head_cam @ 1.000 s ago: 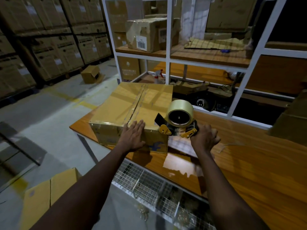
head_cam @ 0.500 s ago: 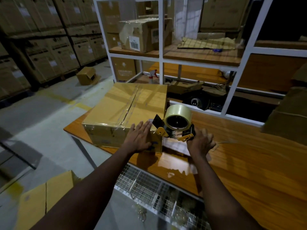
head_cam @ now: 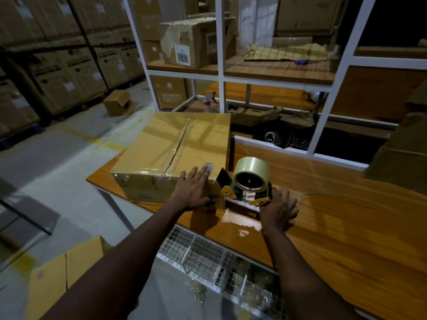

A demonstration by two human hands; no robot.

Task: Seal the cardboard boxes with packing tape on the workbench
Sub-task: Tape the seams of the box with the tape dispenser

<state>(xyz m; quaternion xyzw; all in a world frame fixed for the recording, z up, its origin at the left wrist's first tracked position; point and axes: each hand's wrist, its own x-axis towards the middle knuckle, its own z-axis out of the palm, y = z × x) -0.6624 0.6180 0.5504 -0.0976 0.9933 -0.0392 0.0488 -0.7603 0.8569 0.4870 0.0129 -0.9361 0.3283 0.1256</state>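
Biggest thing here is the glossy orange-brown wooden workbench (head_cam: 346, 227), and the task's box sits right at its left end, near the front corner. It's a plain brown cardboard box (head_cam: 171, 148) with the flaps shut. There's clear tape running along the top centre seam and folding down over the near face, so my read is that the main seam on this one is already done.

Just beside the box's near right corner is the black-and-yellow handheld tape dispenser (head_cam: 248, 188), loaded with a pale clear tape roll (head_cam: 251, 173). Its blade end points at the box corner. I'd guess we're at the tail of a strip: either tearing it off or lining up another pass along that right edge. Whichever it is, the next move needs the box kept steady and the dispenser pulled at an angle so the tape bites the blade or sticks flat without wrinkles.

The left hand (head_cam: 193, 192) reaches in with the arm nearly straight. The palm lies flat on the box's near top edge, and the fingers (head_cam: 203, 175) are straight and close together, pressing rather than gripping.

The right hand (head_cam: 278, 209) is lower, just over the bench. Its fingers wrap the dispenser's handle, though they're mostly hidden behind the hand.
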